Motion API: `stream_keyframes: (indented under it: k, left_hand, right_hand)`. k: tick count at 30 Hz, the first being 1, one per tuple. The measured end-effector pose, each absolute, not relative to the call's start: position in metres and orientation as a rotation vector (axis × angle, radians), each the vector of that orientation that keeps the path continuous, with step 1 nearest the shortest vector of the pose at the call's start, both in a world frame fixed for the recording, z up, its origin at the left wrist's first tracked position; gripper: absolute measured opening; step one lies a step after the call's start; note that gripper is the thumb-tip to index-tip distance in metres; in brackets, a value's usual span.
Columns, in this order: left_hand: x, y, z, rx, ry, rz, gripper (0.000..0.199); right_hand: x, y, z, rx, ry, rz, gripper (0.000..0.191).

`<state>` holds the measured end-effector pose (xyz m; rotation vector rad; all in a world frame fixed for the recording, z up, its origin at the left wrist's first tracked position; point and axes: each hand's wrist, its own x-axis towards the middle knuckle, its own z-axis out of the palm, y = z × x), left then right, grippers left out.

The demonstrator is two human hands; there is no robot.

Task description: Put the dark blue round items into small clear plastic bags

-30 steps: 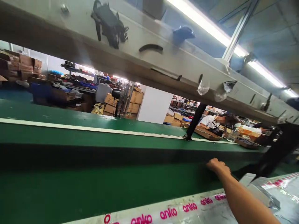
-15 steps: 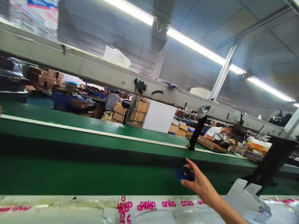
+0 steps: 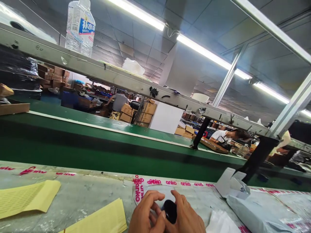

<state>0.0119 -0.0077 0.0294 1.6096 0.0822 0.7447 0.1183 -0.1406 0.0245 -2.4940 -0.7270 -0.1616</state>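
At the near bench edge, both hands had come together on the black part (image 3: 169, 211): left hand (image 3: 145, 213) and right hand (image 3: 186, 216) pinched it between fingertips, low over the taped surface (image 3: 80, 194). Half a second earlier only the right held it out over the green belt (image 3: 97, 152); it was brought back for two-handed work

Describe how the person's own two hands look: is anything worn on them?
Both are bare: the left hand and the right hand have no gloves, and no rings show on the visible fingers. No sleeve, watch or bracelet appears; the wrists are cut off by the picture's bottom edge.
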Motion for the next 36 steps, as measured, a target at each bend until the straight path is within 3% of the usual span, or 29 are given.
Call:
stream_keyframes:
  k: [8,13,19,24,27,36]
  left_hand:
    - [0.005,-0.001,0.069,1.492,0.269,0.501,0.034]
    - [0.004,0.008,0.098,1.43,0.253,0.474,0.04]
    - [-0.005,0.018,0.066,1.605,0.094,0.226,0.038]
    - [-0.012,0.02,0.042,1.73,0.055,0.181,0.034]
    - [-0.012,0.02,0.041,1.778,-0.018,0.197,0.033]
    - [-0.015,0.022,0.04,1.84,-0.15,0.285,0.059]
  right_hand:
    - [0.112,-0.172,0.014,-2.364,-0.797,0.083,0.092]
    - [0.115,-0.171,-0.004,-2.155,-0.736,0.135,0.086]
    - [0.103,-0.166,-0.001,-2.045,-0.651,0.123,0.084]
    - [0.096,-0.174,0.03,-1.851,-0.583,0.127,0.053]
    - [0.089,-0.165,0.05,-1.735,-0.664,0.258,0.045]
    - [0.07,-0.136,0.068,-1.635,-0.638,0.411,0.04]
